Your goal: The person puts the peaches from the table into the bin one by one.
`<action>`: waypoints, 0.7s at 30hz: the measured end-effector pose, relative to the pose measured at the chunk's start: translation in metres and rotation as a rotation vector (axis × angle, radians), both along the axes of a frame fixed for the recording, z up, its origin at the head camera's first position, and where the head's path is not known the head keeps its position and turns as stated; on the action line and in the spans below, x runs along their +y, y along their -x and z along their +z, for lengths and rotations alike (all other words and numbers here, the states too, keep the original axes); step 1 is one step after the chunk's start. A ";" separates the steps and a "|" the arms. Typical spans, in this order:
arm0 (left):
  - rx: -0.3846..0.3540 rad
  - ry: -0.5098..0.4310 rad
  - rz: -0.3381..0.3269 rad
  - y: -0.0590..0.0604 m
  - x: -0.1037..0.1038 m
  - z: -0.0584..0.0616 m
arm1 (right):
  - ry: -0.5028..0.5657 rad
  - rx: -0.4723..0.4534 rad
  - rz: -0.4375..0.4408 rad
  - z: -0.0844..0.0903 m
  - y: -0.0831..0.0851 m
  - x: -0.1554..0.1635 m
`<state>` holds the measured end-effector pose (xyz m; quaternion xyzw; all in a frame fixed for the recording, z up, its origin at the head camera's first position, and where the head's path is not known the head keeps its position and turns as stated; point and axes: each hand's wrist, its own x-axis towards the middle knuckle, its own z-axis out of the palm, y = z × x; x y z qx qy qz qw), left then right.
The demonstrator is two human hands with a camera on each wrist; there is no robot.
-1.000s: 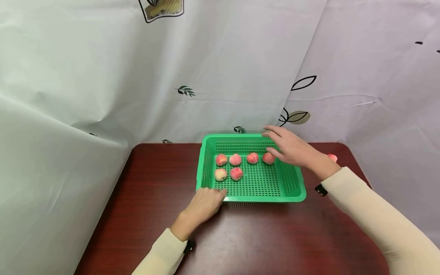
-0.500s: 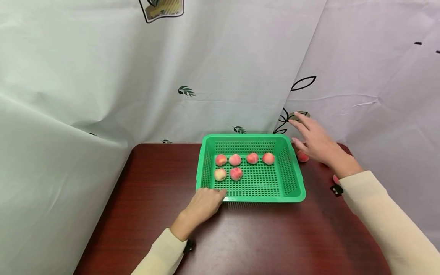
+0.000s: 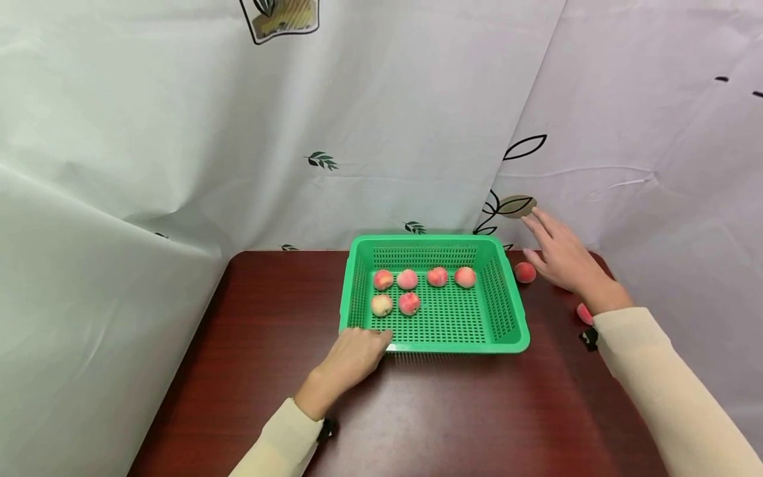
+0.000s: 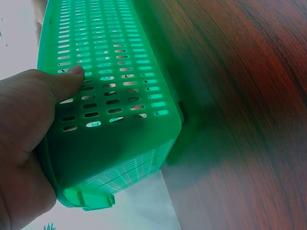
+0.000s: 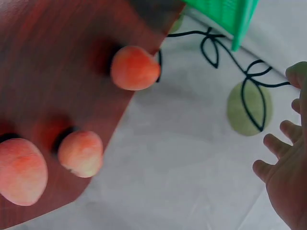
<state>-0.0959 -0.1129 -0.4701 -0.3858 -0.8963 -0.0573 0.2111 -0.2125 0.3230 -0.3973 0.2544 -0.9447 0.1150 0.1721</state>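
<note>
left hand: left hand [image 3: 352, 358] rests at the near-left corner of the green perforated plastic basket [image 3: 504, 311], thumb pressed flat on the slotted wall, rest of the hand wrapped round the corner, bracing it on the dark red wooden table [image 3: 435, 411].
basket fill: six pink-orange peaches inside; far row of four, left to right: [image 3: 383, 279], [image 3: 407, 279], [image 3: 437, 276], [image 3: 465, 277]; near row of two: [image 3: 381, 305], [image 3: 408, 303]. Right half of the near row is bare mesh.
right hand: right hand [image 3: 563, 262] hovers over the far-right table corner, fingers spread and nearly straight, holding nothing; closest to the loose peach just right of the basket [image 3: 524, 272], maybe grazing it, can't tell.
left to do: judged from the layout, about two thirds in; three peaches sit on the table outside the basket, none picked up at this moment.
head view only: shows the count in the basket and both hands at once; only one more loose peach [image 3: 584, 313] peeks out by the right cuff.
left wrist view only: close on the thumb [image 4: 67, 81] against the basket wall [image 4: 120, 86]; a peach glints through the slots; no loose fruit seen.
right wrist view only: shows all three loose peaches at the table edge: [image 5: 21, 170], [image 5: 80, 153], [image 5: 135, 68], well apart from the open fingers [image 5: 276, 143], over the leaf-print white curtain [image 5: 192, 158].
</note>
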 end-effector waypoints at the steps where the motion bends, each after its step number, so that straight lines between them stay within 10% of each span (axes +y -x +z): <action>1: -0.005 0.003 0.002 0.000 0.000 0.000 | -0.001 -0.004 -0.002 -0.003 0.000 0.002; 21: 0.019 -0.004 0.005 0.001 0.000 -0.001 | -0.070 -0.183 -0.075 -0.060 0.009 0.014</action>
